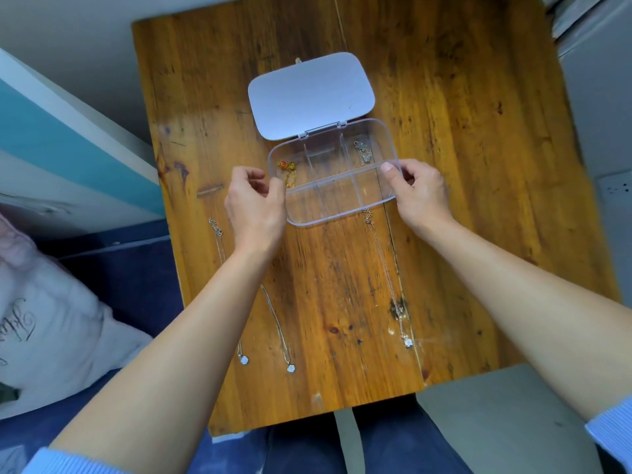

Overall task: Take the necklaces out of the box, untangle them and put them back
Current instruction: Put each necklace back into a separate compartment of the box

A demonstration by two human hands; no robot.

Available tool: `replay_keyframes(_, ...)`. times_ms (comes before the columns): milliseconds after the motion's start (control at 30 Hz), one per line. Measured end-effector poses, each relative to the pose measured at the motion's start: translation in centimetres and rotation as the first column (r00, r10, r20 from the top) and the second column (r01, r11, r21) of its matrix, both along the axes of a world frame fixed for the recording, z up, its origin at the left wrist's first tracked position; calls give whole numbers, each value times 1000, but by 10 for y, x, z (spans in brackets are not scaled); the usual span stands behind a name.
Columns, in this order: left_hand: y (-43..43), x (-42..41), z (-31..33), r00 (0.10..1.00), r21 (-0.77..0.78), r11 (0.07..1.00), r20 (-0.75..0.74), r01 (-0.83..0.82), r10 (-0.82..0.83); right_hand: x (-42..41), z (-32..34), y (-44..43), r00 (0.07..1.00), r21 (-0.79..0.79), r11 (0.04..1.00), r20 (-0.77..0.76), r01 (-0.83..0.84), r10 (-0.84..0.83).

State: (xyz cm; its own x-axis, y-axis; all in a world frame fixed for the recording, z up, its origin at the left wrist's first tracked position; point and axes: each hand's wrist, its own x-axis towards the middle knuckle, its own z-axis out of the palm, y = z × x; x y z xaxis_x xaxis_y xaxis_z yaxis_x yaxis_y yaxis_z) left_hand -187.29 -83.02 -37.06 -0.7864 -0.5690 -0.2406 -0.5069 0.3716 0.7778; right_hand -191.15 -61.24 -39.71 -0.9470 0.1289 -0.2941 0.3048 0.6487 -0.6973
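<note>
**Q:** How is the box point(328, 208) held?

**A:** It is gripped at both ends: left hand point(254, 203) pinched on its left rim, right hand point(419, 193) clamped on its right rim.

**Q:** And the necklaces?

**A:** A gold necklace point(289, 172) and a silver necklace point(363, 152) are inside. Two silver chains point(219, 241) lie near-left of the box. A third chain point(386, 268) ends at its near wall and could be snagged. All are judged light, limp and easily re-knotted; the clasp is advised as the grip point.

The table point(444, 165) is warm orange-brown wood, streaked with dark grain. The box point(342, 206) is clear, its lid point(307, 94) pale lilac-white. Inside lie a gold necklace point(290, 176) with a red stone and a silver necklace point(363, 153). Toward the table's near edge, silver chains point(386, 268) carry white pendants point(408, 342). The sleeve point(612, 436) is ribbed pale blue, and the pillow point(51, 319) white with black script.
</note>
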Motion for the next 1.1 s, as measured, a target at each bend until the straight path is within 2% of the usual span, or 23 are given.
replay_keyframes(67,5,10,-10,994,-17,997,72,78,-76,12,9,6,998,-42,998,12,55,-55)
replay_keyframes(133,9,18,-19,978,-81,981,129,178,-166,39,16,16,996,-9,996,-18,83,-84)
replay_keyframes(200,11,23,-27,967,-184,954,142,235,-211,76,18,25,999,101,995,20,27,-29)
replay_keyframes(300,13,25,-32,966,-294,922,134,254,-223,126,13,28,975,307,940,200,-152,92)
replay_keyframes(367,14,25,-35,965,-314,913,127,259,-230,145,8,24,977,375,911,186,-173,109)
replay_keyframes(533,12,26,-39,959,-312,908,122,281,-255,153,1,4,985,409,897,73,-171,155)
replay_keyframes(667,9,26,-39,949,-291,904,137,313,-285,146,3,-6,956,485,826,198,-288,217)
replay_keyframes(700,9,25,-40,946,-287,902,141,322,-292,143,6,-6,952,445,847,220,-291,211)
replay_keyframes(767,8,26,-40,940,-286,897,147,338,-308,134,16,-4,959,264,935,216,-238,183)
replay_keyframes(833,8,25,-40,936,-290,892,156,348,-315,123,32,-3,984,30,990,117,-136,131)
replay_keyframes(900,8,24,-40,934,-294,888,168,353,-315,108,51,-4,997,-129,989,-18,-71,69)
replay_keyframes(1000,6,24,-41,930,-293,885,179,362,-321,78,78,-12,993,-346,938,-105,7,-46)
replay_keyframes(1100,5,24,-42,930,-292,886,186,361,-318,45,96,-20,980,-646,760,-98,70,-173)
